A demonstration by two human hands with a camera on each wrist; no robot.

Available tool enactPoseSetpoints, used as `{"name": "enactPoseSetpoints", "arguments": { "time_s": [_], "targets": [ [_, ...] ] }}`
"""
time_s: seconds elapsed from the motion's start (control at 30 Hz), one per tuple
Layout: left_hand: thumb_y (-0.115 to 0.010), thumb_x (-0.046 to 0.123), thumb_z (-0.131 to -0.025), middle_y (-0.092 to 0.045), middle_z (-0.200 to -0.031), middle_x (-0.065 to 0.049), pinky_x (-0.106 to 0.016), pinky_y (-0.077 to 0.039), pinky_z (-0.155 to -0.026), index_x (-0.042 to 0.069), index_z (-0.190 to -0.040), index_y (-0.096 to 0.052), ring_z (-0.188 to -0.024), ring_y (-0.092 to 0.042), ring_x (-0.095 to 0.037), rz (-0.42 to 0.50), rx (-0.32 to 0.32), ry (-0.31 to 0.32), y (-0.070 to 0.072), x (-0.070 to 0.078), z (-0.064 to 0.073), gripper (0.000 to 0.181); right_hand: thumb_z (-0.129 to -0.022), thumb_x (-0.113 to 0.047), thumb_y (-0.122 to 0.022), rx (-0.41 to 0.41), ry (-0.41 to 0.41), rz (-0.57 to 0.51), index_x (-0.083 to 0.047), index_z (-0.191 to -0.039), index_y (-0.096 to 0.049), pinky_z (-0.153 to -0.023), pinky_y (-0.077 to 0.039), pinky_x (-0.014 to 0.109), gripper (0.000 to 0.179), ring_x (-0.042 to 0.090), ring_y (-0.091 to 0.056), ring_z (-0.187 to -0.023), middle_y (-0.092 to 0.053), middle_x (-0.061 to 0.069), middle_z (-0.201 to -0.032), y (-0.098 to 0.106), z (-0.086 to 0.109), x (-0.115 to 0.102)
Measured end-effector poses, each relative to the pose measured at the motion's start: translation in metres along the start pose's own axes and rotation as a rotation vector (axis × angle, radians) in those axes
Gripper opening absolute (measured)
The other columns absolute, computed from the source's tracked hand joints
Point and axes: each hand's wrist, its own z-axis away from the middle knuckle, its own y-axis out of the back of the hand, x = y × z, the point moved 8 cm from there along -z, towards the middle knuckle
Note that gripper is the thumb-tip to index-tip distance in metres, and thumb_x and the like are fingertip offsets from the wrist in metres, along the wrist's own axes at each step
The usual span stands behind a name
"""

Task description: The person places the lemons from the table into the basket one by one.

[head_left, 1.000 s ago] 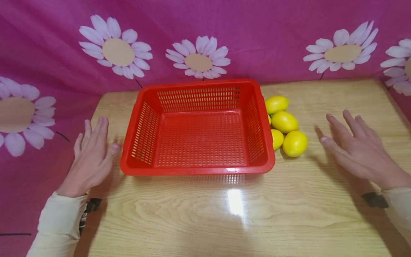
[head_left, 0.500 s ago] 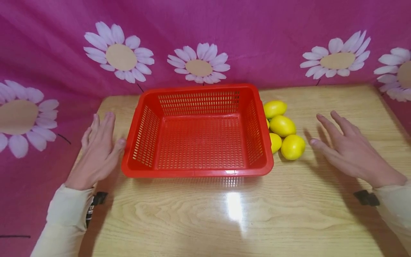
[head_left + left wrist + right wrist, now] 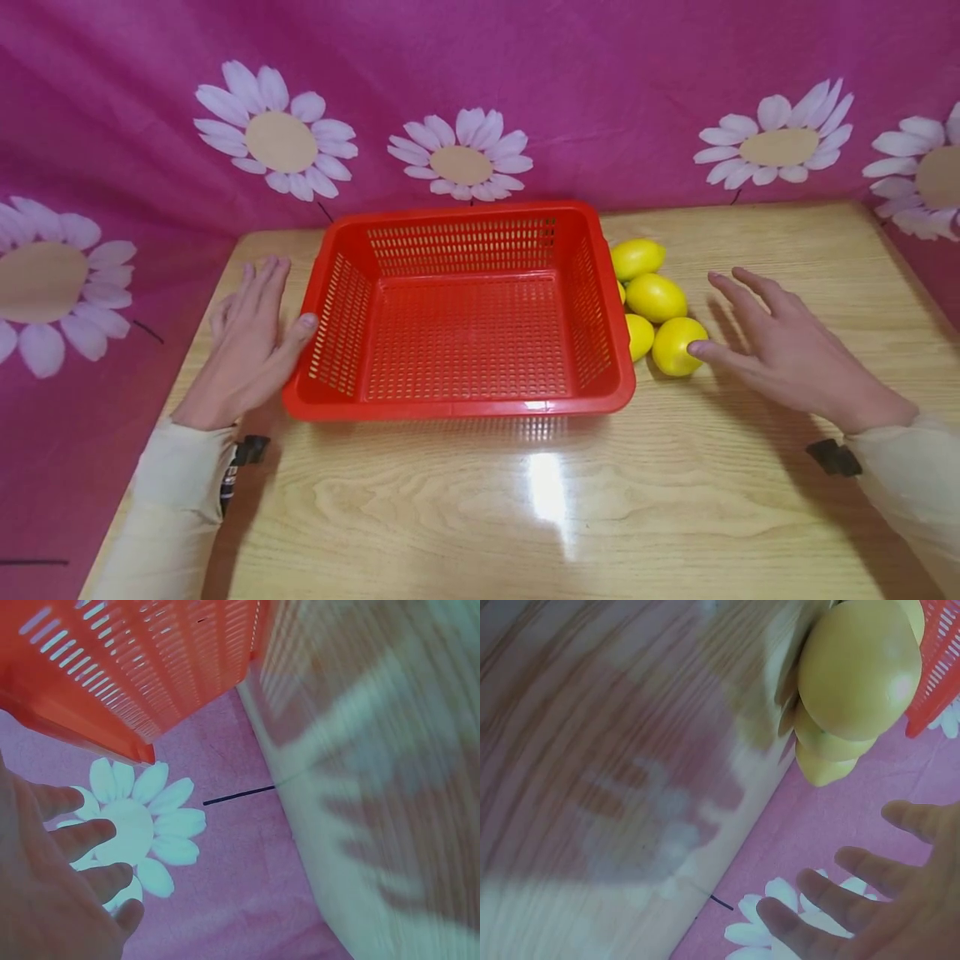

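A red plastic basket (image 3: 457, 408) with slotted walls stands on the table, nothing in it. Beside its left wall is my left hand (image 3: 243, 354), fingers extended, the thumb at the rim in the head view; whether it touches I cannot tell. The left wrist view has these fingers spread below the basket wall (image 3: 150, 667). Several yellow lemons (image 3: 656, 298) cluster against the basket's right side, one partly hidden by it. My right hand (image 3: 798, 358) hovers right of them, fingers apart and slightly bent, its thumb overlapping the nearest lemon (image 3: 673, 347). Contact there is unclear.
The wooden table (image 3: 420, 508) reflects a bright light patch in front of the basket. A magenta cloth (image 3: 592, 100) with white daisies hangs behind the table and along its left side. A small black device (image 3: 834, 457) sits at the right wrist.
Both hands have moved inward: the left rightward to the basket's rim, the right leftward to the lemons. The basket and lemons stay put on the table; the view has shifted slightly.
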Motion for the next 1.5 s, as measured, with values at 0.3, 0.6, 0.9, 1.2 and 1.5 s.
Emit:
{"name": "enactPoseSetpoints", "arguments": {
  "time_s": [0.3,0.6,0.9,1.2,1.5],
  "targets": [
    [-0.039,0.06,-0.104,-0.023,-0.171,-0.023,-0.072,-0.011,-0.116,0.009,-0.165,-0.02,-0.16,-0.01,-0.048,0.005,0.044,-0.015,0.003,0.003,-0.01,0.082,-0.085,-0.065,-0.072,-0.015,0.022,0.036,-0.017,-0.165,-0.024,-0.102,-0.038,0.079,0.104,0.055,-0.035,-0.142,-0.027,0.028,-0.164,-0.007,-0.005,-0.011],
    [-0.045,0.057,-0.102,-0.028,-0.168,-0.023,-0.07,-0.015,-0.116,0.008,-0.165,-0.021,-0.155,-0.022,-0.048,-0.046,0.033,-0.001,0.001,0.006,-0.022,0.083,-0.076,-0.077,-0.072,-0.048,0.001,0.01,-0.018,-0.163,-0.03,-0.099,-0.045,0.075,0.113,0.049,-0.041,-0.138,-0.032,0.023,-0.162,-0.019,-0.009,-0.021],
    [-0.046,0.056,-0.102,-0.036,-0.16,-0.03,-0.071,-0.02,-0.116,0.008,-0.165,-0.021,-0.145,-0.031,-0.053,-0.065,0.016,0.052,-0.001,0.007,-0.032,0.083,-0.071,-0.075,-0.078,0.021,0.065,0.015,-0.015,-0.15,-0.047,-0.093,-0.053,0.068,0.104,0.041,-0.05,-0.126,-0.041,0.017,-0.151,-0.02,-0.005,-0.03],
    [-0.045,0.061,-0.101,-0.038,-0.158,-0.033,-0.071,-0.02,-0.119,0.004,-0.164,-0.021,-0.145,-0.033,-0.054,-0.105,0.017,0.093,-0.004,0.007,-0.029,0.088,-0.07,-0.038,-0.095,0.076,0.206,0.006,-0.016,-0.138,-0.058,-0.095,-0.057,0.057,0.081,0.026,-0.053,-0.119,-0.049,0.007,-0.142,-0.017,-0.002,-0.048],
    [-0.043,0.066,-0.1,-0.052,-0.142,-0.032,-0.068,-0.031,-0.111,-0.005,-0.15,-0.043,-0.131,-0.044,-0.049,-0.166,-0.023,0.101,-0.008,0.008,-0.031,0.087,-0.066,-0.025,-0.098,0.135,0.3,0.043,-0.015,-0.124,-0.067,-0.095,-0.054,0.047,0.067,0.02,-0.052,-0.114,-0.054,0.004,-0.128,-0.018,-0.001,-0.055]
  ]
}}
